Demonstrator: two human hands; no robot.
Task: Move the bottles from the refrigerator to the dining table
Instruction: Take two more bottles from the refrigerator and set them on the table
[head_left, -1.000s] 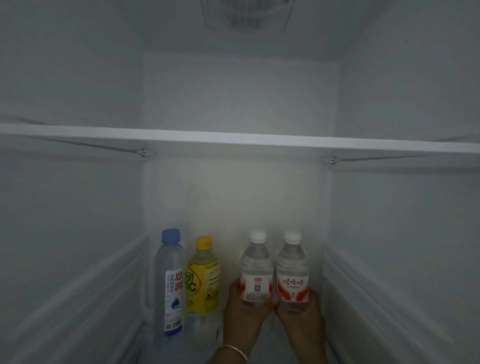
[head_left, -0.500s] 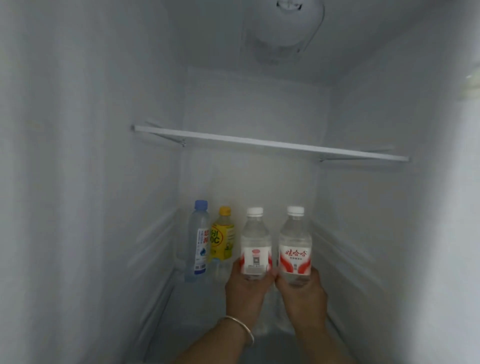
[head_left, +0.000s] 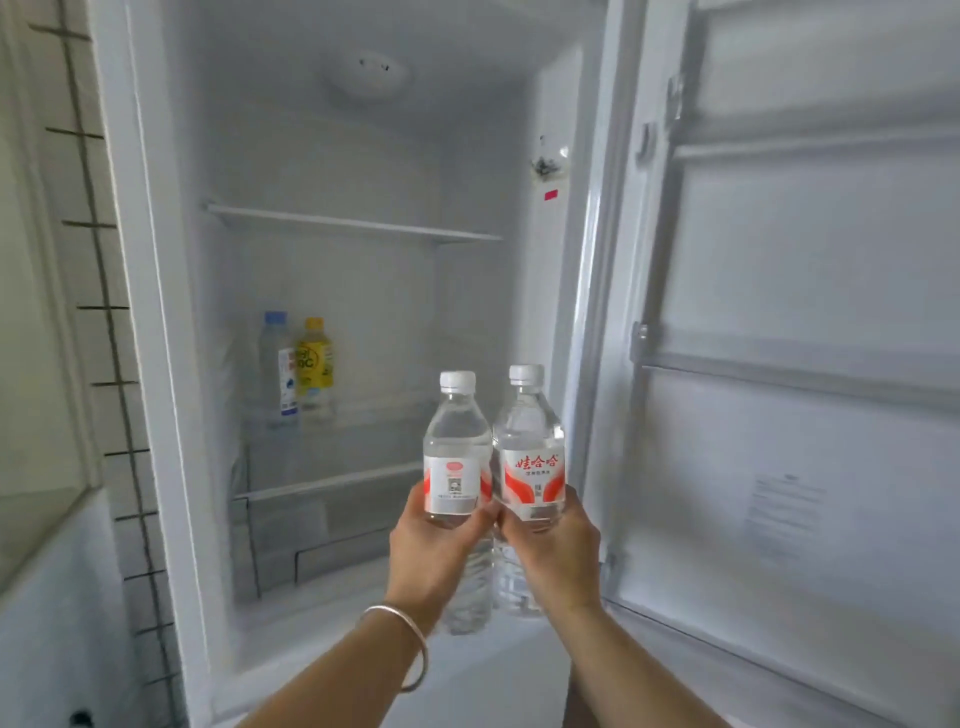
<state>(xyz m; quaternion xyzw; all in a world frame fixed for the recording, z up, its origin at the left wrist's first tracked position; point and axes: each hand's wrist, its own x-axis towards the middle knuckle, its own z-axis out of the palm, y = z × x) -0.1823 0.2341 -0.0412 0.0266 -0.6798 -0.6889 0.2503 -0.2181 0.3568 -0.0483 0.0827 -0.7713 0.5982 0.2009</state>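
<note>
My left hand (head_left: 434, 551) grips a clear water bottle (head_left: 457, 447) with a white cap and a red-and-white label. My right hand (head_left: 558, 558) grips a second, matching water bottle (head_left: 530, 441) right beside it; the two bottles touch. Both are upright, in front of the open refrigerator (head_left: 156, 364). On a shelf at the back left of the refrigerator stand a blue-capped clear bottle (head_left: 278, 364) and a yellow-capped yellow bottle (head_left: 314, 358), side by side.
The refrigerator door (head_left: 805, 364) stands open on the right with bare door racks. A white shelf (head_left: 353, 226) crosses the upper interior. A tiled wall (head_left: 119, 415) and a white counter edge (head_left: 47, 519) lie to the left.
Both hands have pulled the two white-capped bottles out of the refrigerator toward me. The view has backed away, so the door and the wall now show. The other two bottles stayed put.
</note>
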